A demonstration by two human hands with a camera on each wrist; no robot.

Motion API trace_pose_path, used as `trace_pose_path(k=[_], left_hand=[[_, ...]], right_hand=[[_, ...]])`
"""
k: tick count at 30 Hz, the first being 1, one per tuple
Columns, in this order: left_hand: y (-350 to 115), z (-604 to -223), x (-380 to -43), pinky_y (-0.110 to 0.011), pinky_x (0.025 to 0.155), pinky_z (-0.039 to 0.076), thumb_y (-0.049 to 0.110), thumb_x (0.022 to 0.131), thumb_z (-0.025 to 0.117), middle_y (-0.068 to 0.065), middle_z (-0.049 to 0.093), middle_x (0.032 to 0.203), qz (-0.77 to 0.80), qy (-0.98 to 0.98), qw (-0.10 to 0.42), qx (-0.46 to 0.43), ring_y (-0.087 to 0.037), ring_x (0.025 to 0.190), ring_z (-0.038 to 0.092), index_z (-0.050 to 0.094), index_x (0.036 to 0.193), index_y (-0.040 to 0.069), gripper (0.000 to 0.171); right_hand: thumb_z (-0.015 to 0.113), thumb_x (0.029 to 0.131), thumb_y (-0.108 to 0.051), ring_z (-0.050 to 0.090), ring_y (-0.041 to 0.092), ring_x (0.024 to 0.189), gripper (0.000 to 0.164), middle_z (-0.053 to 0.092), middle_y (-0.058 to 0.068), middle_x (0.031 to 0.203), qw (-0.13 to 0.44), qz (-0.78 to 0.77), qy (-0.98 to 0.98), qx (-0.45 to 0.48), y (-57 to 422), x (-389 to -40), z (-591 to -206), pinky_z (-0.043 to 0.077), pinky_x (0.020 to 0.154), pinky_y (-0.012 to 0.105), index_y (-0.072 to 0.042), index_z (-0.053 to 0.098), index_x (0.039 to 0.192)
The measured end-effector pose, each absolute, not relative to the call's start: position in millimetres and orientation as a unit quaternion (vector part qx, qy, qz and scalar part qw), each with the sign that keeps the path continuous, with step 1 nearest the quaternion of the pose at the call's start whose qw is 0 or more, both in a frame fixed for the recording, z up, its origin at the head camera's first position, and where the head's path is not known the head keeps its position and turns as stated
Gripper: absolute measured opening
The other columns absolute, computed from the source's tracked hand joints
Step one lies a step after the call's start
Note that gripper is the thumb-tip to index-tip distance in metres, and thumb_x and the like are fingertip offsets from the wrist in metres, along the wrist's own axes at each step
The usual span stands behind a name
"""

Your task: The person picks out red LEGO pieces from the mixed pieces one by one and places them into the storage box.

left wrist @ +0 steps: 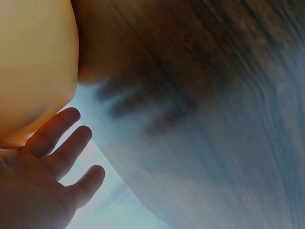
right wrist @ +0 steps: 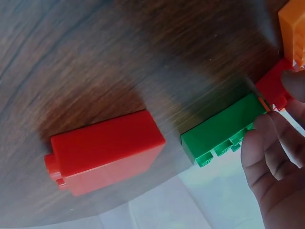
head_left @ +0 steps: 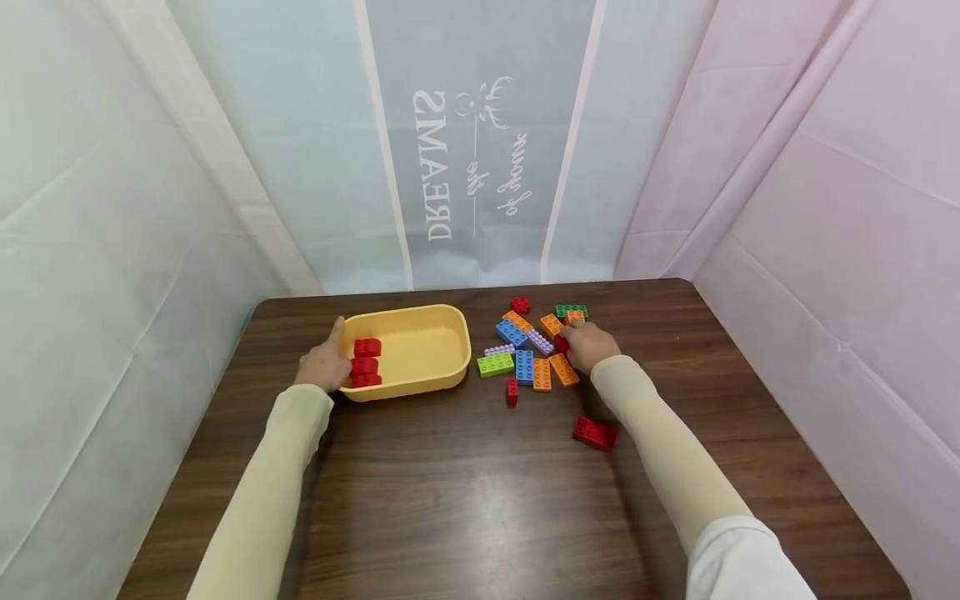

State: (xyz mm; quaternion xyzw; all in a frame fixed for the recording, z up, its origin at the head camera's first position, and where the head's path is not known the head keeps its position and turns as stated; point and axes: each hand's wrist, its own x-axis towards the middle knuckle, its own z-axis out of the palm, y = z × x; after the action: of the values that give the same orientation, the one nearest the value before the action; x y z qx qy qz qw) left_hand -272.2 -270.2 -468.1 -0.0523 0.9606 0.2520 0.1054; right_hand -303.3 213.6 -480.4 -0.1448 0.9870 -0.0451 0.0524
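At the left end of the yellow box (head_left: 408,387), my left hand (head_left: 325,360) holds the rim. In the left wrist view, several loosely extended fingers (left wrist: 59,152) show beneath the box's outer wall (left wrist: 38,57); the rest of the grip is hidden. Several red bricks (head_left: 365,365) lie inside the box at that end. My right hand (head_left: 590,345) is at the right side of the loose bricks, pinching a small red brick (right wrist: 275,85) between thumb and fingers. A green brick (right wrist: 221,126) stands just beside those fingers, with an orange brick (right wrist: 291,31) close by.
Blue bricks (head_left: 524,367), orange bricks (head_left: 542,375), purple bricks (head_left: 540,341) and a lime brick (head_left: 496,365) lie right of the box. A larger red brick (head_left: 595,433) sits nearer on the brown table (head_left: 465,483). Another red brick (head_left: 520,304) is at the back.
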Motion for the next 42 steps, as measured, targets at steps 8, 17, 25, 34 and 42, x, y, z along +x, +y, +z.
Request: trace_pose_path(k=[8,17,25,34,42], left_hand=[[-274,-469,-271,-0.067,0.109,0.027,0.016,0.096,0.044,-0.034,0.040,0.147,0.252,0.961,0.106,-0.046,-0.055,0.125,0.044,-0.004,0.163,0.019,0.083],[-277,-469,-268,-0.066,0.110,0.026,0.016,0.096,0.044,-0.034,0.041,0.147,0.247,0.963,0.098,-0.036,-0.053,0.125,0.046,-0.004,0.163,0.017,0.082],[-275,-469,-268,-0.064,0.104,0.036,0.016,0.095,0.044,-0.033,0.046,0.144,0.247,0.963,0.097,-0.039,-0.053,0.117,0.050,-0.003,0.163,0.020,0.083],[-274,-470,-267,-0.062,0.100,0.040,0.015,0.095,0.045,-0.032,0.053,0.137,0.244,0.965,0.088,-0.035,-0.048,0.105,0.055,-0.001,0.164,0.020,0.083],[-274,-470,-267,-0.062,0.102,0.039,0.015,0.096,0.045,-0.030,0.050,0.142,0.254,0.962,0.086,-0.043,-0.050,0.110,0.053,0.001,0.164,0.022,0.082]], right_hand=[[0.075,0.090,-0.016,0.061,0.034,0.109,0.041,0.066,0.018,0.121,0.040,-0.064,0.984,-0.159,220,-308,-484,0.048,0.098,0.053,0.000,0.066,0.127],[0.072,0.093,-0.018,0.058,0.040,0.114,0.043,0.056,0.023,0.130,0.038,-0.118,0.983,-0.137,218,-307,-470,0.045,0.099,0.058,-0.003,0.062,0.132],[0.072,0.092,-0.020,0.059,0.033,0.100,0.043,0.058,0.016,0.119,0.014,-0.130,0.981,-0.145,201,-313,-446,0.049,0.095,0.053,-0.006,0.062,0.131],[0.069,0.094,-0.022,0.059,0.033,0.104,0.042,0.058,0.016,0.125,0.004,-0.142,0.973,-0.181,161,-322,-420,0.048,0.097,0.053,-0.008,0.061,0.133],[0.067,0.097,-0.025,0.060,0.030,0.100,0.041,0.059,0.012,0.118,0.001,-0.148,0.964,-0.221,113,-329,-411,0.051,0.092,0.049,-0.009,0.061,0.134]])
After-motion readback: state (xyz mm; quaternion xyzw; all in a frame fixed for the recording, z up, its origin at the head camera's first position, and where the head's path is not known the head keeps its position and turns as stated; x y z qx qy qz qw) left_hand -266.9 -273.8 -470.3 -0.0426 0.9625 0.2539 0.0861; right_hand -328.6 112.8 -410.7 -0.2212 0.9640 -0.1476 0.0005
